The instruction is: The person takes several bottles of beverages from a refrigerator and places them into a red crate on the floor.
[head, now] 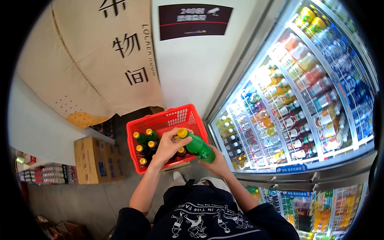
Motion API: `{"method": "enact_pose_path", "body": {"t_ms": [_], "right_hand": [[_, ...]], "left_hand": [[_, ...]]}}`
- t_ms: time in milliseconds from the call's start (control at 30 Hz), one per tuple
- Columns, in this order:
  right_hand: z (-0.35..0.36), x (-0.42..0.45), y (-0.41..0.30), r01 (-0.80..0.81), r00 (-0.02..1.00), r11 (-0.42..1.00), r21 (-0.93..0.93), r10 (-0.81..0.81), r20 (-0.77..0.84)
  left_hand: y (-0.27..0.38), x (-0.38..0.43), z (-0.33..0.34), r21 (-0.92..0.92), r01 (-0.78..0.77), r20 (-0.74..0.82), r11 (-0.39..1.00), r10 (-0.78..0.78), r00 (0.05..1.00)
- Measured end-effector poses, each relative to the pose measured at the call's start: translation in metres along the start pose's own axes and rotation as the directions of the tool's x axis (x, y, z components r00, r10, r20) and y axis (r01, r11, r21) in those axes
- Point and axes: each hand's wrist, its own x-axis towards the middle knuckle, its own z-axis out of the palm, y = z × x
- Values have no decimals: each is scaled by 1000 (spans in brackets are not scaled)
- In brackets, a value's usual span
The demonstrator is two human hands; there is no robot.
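Observation:
A green plastic bottle with a yellow cap is held tilted over a red plastic shopping basket. My left hand has its fingers around the cap and neck. My right hand grips the bottle near its base. Several yellow-capped bottles stand in the left part of the basket, some green and some dark. Another yellow-capped bottle stands below my hands, partly hidden by them. The basket rests on something low and pale, mostly hidden beneath it.
At the right stands a lit glass-front drinks cooler with shelves of bottles. Cardboard boxes stand on the floor at the left, beside packs of bottles. A beige fabric curtain hangs behind the basket, next to a white wall.

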Motion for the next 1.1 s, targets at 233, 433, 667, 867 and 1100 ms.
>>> {"method": "enact_pose_path", "body": {"t_ms": [233, 433, 667, 867, 1100], "right_hand": [[-5, 108, -20, 343, 934, 922, -181, -315, 167], [10, 184, -33, 370, 795, 929, 2, -318, 518], [60, 233, -17, 478, 615, 863, 164, -462, 639], [91, 256, -5, 290, 603, 957, 3, -185, 776], [146, 270, 52, 260, 538, 964, -49, -102, 837]], "left_hand": [[8, 3, -24, 127, -127, -251, 984, 156, 955], [20, 9, -30, 257, -89, -498, 962, 210, 841], [10, 17, -34, 428, 100, -690, 898, 253, 678], [-4, 42, -39, 547, 214, -689, 809, 290, 664], [-42, 57, -58, 637, 382, -660, 669, 218, 719]]}}
